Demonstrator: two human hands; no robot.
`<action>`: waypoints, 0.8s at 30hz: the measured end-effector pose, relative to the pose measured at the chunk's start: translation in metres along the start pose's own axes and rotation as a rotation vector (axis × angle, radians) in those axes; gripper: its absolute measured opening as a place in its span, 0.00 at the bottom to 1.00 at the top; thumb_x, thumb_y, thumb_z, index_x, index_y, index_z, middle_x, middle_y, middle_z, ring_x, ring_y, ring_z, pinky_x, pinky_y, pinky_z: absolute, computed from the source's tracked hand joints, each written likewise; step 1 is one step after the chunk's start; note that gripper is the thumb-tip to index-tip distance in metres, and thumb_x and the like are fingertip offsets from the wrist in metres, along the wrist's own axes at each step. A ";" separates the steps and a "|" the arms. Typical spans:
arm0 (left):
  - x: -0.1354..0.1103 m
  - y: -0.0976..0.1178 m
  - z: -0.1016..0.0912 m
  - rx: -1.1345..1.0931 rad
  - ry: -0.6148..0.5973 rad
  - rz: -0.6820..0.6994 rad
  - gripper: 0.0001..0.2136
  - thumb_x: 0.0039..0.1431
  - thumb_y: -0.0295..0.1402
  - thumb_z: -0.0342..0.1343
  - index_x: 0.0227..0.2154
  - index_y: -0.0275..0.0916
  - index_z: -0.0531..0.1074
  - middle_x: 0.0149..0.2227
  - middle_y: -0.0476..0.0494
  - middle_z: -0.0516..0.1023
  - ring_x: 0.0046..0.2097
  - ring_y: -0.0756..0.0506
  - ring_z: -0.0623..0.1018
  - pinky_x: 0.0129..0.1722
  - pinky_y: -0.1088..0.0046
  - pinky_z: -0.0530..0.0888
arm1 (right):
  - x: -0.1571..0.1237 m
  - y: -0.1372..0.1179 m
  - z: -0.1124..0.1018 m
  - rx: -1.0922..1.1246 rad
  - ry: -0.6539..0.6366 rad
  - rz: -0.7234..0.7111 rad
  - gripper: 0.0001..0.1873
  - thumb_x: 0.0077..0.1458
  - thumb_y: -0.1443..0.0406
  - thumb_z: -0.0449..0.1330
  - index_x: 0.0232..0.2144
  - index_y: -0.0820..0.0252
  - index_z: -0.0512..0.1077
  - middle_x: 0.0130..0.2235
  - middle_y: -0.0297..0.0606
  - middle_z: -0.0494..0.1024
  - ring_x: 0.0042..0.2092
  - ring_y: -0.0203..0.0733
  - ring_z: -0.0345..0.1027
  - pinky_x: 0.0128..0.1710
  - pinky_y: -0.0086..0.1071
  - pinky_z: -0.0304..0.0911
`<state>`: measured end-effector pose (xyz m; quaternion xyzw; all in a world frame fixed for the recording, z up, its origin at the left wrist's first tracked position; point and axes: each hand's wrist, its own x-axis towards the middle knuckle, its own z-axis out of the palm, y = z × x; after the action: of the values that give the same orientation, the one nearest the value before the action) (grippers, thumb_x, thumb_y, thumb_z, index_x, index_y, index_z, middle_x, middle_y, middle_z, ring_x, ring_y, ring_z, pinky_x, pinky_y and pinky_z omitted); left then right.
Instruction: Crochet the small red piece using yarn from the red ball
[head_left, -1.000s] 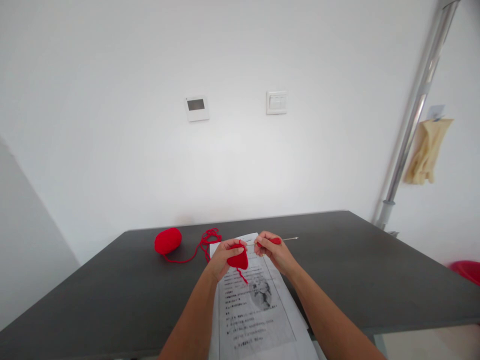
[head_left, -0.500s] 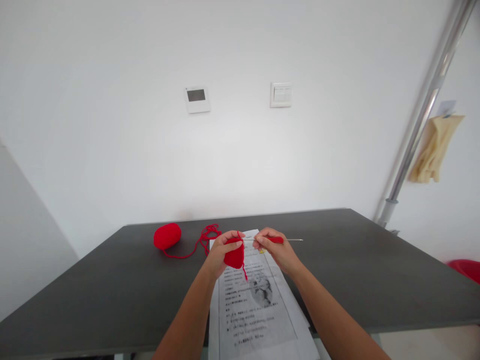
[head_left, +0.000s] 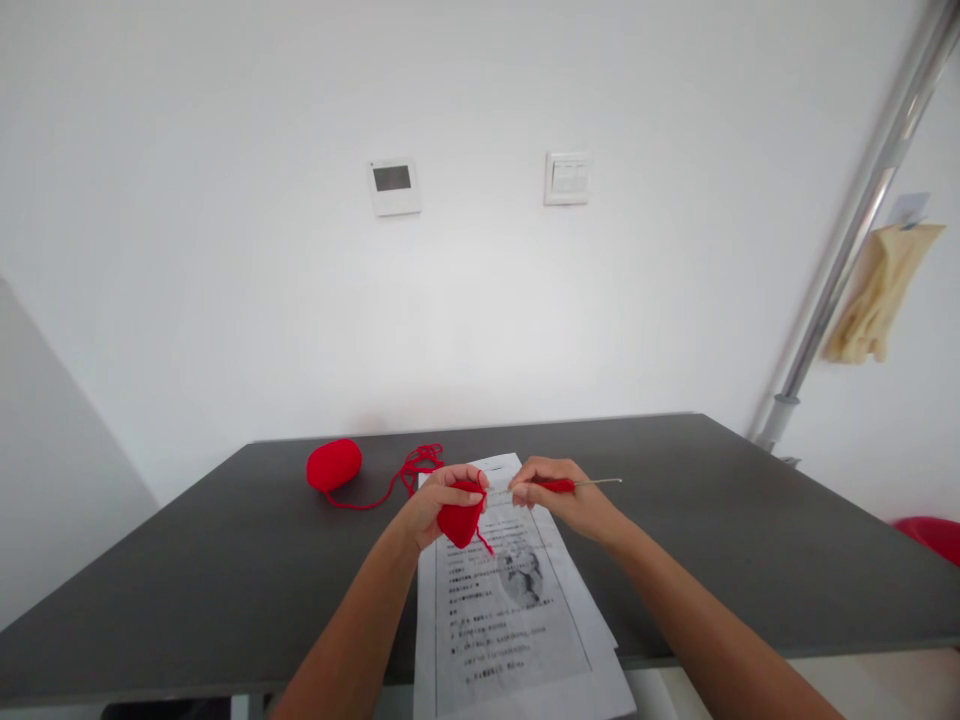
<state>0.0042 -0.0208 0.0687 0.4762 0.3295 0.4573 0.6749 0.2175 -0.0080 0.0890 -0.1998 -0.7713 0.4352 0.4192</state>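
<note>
My left hand [head_left: 431, 505] is closed on a small red crocheted piece [head_left: 459, 522], held just above a printed sheet [head_left: 510, 610]. A short yarn tail hangs from the piece. My right hand [head_left: 559, 500] pinches a crochet hook with a red handle [head_left: 559, 485]; its metal end sticks out to the right and its tip meets the red piece. A strand of red yarn runs from the hands to a loose tangle [head_left: 420, 462] and on to a red yarn ball [head_left: 334, 465] at the table's back left.
A dark grey table [head_left: 750, 540] carries the paper, which overhangs the near edge. A white wall behind holds a small panel [head_left: 394, 187] and a switch [head_left: 568, 178]. At the right stand a metal pole [head_left: 855, 235], hanging yellowish gloves [head_left: 881, 295] and something red [head_left: 934, 537].
My hands have shifted slightly and the hook's metal end now points further right. The head camera has tilted, so the wall fittings sit higher in the picture.
</note>
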 end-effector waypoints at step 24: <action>0.001 0.020 -0.007 0.236 -0.147 -0.115 0.10 0.36 0.25 0.65 0.26 0.35 0.74 0.24 0.46 0.75 0.26 0.50 0.72 0.24 0.77 0.64 | 0.002 -0.007 0.004 0.446 -0.030 0.307 0.10 0.51 0.61 0.61 0.23 0.62 0.70 0.22 0.34 0.73 0.24 0.33 0.64 0.24 0.27 0.58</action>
<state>-0.0077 -0.0152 0.0853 0.5645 0.3575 0.3398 0.6619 0.2129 -0.0121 0.0944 -0.2106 -0.6233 0.6557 0.3705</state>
